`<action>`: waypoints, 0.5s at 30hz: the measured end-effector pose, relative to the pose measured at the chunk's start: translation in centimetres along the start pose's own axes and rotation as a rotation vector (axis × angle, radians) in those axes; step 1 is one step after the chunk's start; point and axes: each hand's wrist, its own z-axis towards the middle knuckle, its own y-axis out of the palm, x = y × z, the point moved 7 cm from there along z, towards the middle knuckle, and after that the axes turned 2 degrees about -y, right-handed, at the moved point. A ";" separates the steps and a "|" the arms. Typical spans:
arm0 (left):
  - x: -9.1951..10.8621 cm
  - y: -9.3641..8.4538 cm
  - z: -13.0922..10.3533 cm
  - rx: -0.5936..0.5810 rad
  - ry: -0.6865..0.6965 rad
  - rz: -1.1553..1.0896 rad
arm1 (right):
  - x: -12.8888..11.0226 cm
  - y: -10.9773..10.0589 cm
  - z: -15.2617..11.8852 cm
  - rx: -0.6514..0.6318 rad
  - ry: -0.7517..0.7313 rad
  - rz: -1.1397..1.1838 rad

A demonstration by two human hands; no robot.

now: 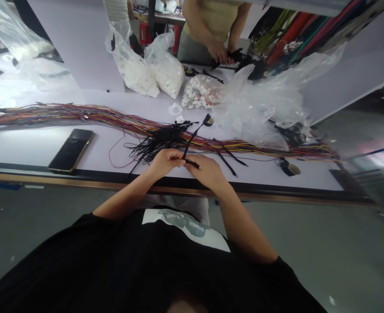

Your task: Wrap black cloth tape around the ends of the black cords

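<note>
My left hand [167, 162] and my right hand [206, 170] meet at the table's front edge, both with fingers closed. Between them they pinch a short black cable [189, 143] that looks wrapped in tape. From my fingertips it runs up and away toward a small roll of black tape [208, 121]. Whether the roll is joined to it I cannot tell. Beside my left hand lies a tangled heap of thin black cables [161, 138]. Two finished-looking black cables with ring ends [226, 161] rest to the right of my right hand.
A long bundle of coloured wires [114, 116] crosses the table. A phone [71, 150] lies left, another tape roll [289, 167] right. Plastic bags of white parts [167, 74] stand behind. Across the table, a person's hands [220, 52] handle black pieces.
</note>
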 end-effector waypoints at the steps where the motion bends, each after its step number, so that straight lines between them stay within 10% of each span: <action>1: 0.2 -0.3 0.1 0.027 0.036 0.084 | 0.1 0.1 0.1 0.008 0.012 -0.010; 6: 0.7 -0.2 0.1 0.031 0.065 0.265 | 0.0 0.3 0.4 -0.002 0.041 -0.080; 15: 0.3 1.0 -0.5 -0.050 -0.112 -0.067 | -0.2 0.3 0.7 -0.004 -0.004 -0.153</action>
